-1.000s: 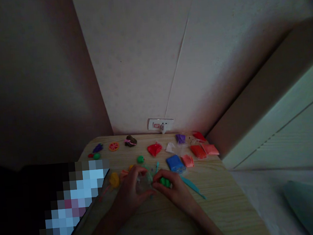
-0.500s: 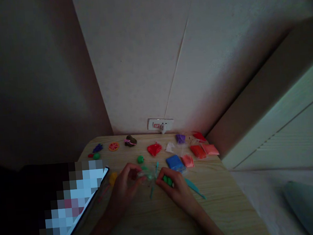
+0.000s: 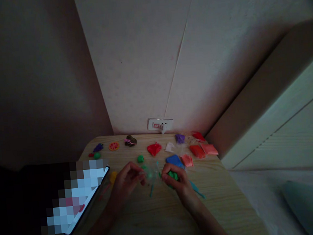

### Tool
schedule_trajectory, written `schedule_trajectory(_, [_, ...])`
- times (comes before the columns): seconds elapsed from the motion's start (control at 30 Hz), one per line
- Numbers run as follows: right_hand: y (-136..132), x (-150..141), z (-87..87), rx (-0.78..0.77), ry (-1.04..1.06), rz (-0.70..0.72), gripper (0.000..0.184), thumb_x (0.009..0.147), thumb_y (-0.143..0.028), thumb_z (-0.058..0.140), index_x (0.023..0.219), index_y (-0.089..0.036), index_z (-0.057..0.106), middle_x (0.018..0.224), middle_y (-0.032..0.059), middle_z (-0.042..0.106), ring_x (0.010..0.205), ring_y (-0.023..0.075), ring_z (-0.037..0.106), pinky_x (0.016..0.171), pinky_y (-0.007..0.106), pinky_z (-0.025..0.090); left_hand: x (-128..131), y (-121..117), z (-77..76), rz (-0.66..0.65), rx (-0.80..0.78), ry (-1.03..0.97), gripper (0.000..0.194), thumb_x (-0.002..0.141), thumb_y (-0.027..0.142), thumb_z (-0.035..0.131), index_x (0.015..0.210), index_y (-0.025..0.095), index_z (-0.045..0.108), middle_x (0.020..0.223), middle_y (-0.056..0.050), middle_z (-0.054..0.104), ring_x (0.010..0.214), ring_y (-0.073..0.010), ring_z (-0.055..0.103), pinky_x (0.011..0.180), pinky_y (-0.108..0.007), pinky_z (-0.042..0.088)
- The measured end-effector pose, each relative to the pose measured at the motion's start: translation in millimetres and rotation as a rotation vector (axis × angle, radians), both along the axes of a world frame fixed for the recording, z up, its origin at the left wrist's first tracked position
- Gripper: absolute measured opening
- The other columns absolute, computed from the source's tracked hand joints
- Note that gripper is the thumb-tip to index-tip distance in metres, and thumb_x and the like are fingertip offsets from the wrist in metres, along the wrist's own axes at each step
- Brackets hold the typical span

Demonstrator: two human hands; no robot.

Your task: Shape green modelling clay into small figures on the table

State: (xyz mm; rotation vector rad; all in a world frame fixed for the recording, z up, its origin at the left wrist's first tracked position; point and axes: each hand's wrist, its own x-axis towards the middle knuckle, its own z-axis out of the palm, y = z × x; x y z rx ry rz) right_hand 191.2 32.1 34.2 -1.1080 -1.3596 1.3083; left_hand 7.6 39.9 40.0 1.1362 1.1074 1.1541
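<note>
Pale wall (image 3: pixel 140 60) fills the upper middle of the frame; wall outlet (image 3: pixel 160 124) sits low on it. Wood-grain table (image 3: pixel 160 219), lower center. Lit touchscreen device (image 3: pixel 84 197), lower left, mostly pixelated.

2 hands near the table's middle, lower center. Left hand (image 3: pixel 128 182): narrow, thumb and fingertips pinched on the edge of a clear plastic bag (image 3: pixel 153 173). Bag spans the gap between the hands. Right hand (image 3: pixel 183 184): curled around a green lump (image 3: pixel 173 175), fingertips at the bag's right side; can't tell if they grip it.

Blue packet (image 3: pixel 174 161) just above the right hand. Orange-red packet (image 3: pixel 197 151) farther right. Red packet (image 3: pixel 154 149) above the bag. Turquoise tool (image 3: pixel 198 191) on the table, right of the right hand. Yellow lump (image 3: pixel 113 177) left of the left hand, partly hidden. Green ball (image 3: pixel 140 159) above the bag. Smallest: 1 thin turquoise stick (image 3: pixel 151 191) below the bag.
</note>
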Motion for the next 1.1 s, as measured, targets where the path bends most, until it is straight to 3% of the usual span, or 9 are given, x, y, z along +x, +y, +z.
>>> schedule_trajectory(0.17, [0.0, 0.3, -5.7, 0.026, 0.07, 0.009, 0.026, 0.079, -0.036, 0.063, 0.064, -0.02, 0.051, 0.06, -0.0055, 0.038, 0.056, 0.0108, 0.033, 0.053, 0.025, 0.024, -0.2, -1.3, 0.9, 0.015, 0.044, -0.003, 0.016, 0.071, 0.027, 0.065, 0.071, 0.019, 0.051, 0.059, 0.006, 0.057, 0.055, -0.0124, 0.059, 0.057, -0.024, 0.048])
schedule_trajectory(0.3, [1.9, -0.4, -4.4, 0.041, -0.011, 0.043, 0.025, 0.08, -0.038, 0.062, 0.066, -0.02, 0.053, 0.061, -0.0051, 0.041, 0.058, 0.0114, 0.036, 0.055, 0.025, 0.025, -3.9, -1.8, -5.9, 0.041, 0.166, 0.127, 0.01, 0.077, 0.027, 0.06, 0.081, 0.019, 0.055, 0.067, 0.004, 0.059, 0.059, -0.0137, 0.062, 0.059, -0.026, 0.051])
schedule_trajectory(0.43, [3.8, -2.1, -4.3, 0.042, -0.1, 0.075, 0.027, 0.08, -0.043, 0.062, 0.068, -0.019, 0.055, 0.062, -0.0045, 0.045, 0.06, 0.012, 0.039, 0.057, 0.025, 0.028, -9.8, -3.7, -16.4, 0.021, 0.371, 0.44, 0.015, 0.088, 0.025, 0.049, 0.098, 0.02, 0.06, 0.092, -0.004, 0.066, 0.084, -0.018, 0.065, 0.077, -0.031, 0.052])
schedule_trajectory(0.53, [4.1, -2.4, -5.2, 0.059, -0.133, 0.069, 0.028, 0.081, -0.043, 0.06, 0.069, -0.019, 0.055, 0.063, -0.0037, 0.049, 0.061, 0.0126, 0.043, 0.059, 0.025, 0.031, -12.8, -6.0, -21.5, -0.022, 0.598, 0.647, 0.027, 0.093, 0.021, 0.04, 0.114, 0.022, 0.057, 0.112, -0.008, 0.061, 0.108, -0.0207, 0.057, 0.093, -0.038, 0.047])
schedule_trajectory(0.67, [2.7, -3.0, -3.7, 0.116, -0.211, 0.072, 0.024, 0.084, -0.038, 0.058, 0.07, -0.019, 0.056, 0.067, -0.0025, 0.055, 0.065, 0.0135, 0.048, 0.063, 0.025, 0.035, -12.1, -8.0, -23.0, -0.046, 0.815, 0.842, 0.05, 0.086, 0.031, 0.057, 0.133, 0.02, 0.042, 0.133, -0.013, 0.048, 0.129, -0.0286, 0.039, 0.106, -0.048, 0.035])
schedule_trajectory(0.77, [0.8, -5.2, -2.4, 0.158, -0.275, 0.073, 0.018, 0.084, -0.032, 0.057, 0.071, -0.019, 0.057, 0.068, -0.0018, 0.057, 0.067, 0.0139, 0.051, 0.064, 0.025, 0.037, -9.9, -8.2, -24.2, -0.066, 0.862, 0.962, 0.064, 0.078, 0.039, 0.067, 0.132, 0.019, 0.041, 0.128, -0.013, 0.052, 0.127, -0.0311, 0.04, 0.109, -0.053, 0.028])
schedule_trajectory(1.1, [-0.8, -10.2, -7.0, 0.264, -0.354, 0.13, 0.015, 0.085, -0.022, 0.056, 0.071, -0.02, 0.06, 0.071, 0.0001, 0.061, 0.068, 0.0152, 0.054, 0.065, 0.026, 0.04, -8.6, -6.1, -31.3, -0.075, 0.876, 1.006, 0.047, 0.08, 0.032, 0.065, 0.121, 0.019, 0.049, 0.113, -0.009, 0.06, 0.115, -0.0281, 0.05, 0.107, -0.051, 0.031])
